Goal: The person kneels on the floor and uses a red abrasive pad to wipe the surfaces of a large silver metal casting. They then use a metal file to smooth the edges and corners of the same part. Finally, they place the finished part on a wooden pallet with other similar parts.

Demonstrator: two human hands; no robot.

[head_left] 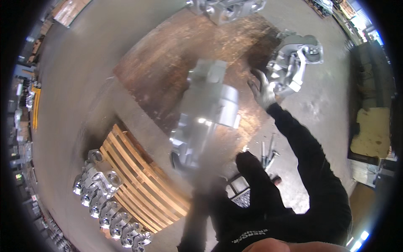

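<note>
A large silver metal casting (201, 113), smeared by motion, stands out in front of me over a worn brown board (155, 80). My left hand (212, 157) is at the casting's near end; its fingers are too blurred to make out a grip. In a pale glove, my right hand (264, 92) reaches forward with fingers spread. It is beside a second silver casting (296, 63) on the board's right side, and nothing shows in its palm. Whether its fingertips touch that casting I cannot tell.
More silver castings (226, 10) lie at the board's far edge. At lower left a slatted wooden pallet (138, 180) has several castings (105, 206) along its outer side. Hand tools (268, 153) and a dark crate (240, 193) are near my body. A worn yellowish pad (371, 132) is at right.
</note>
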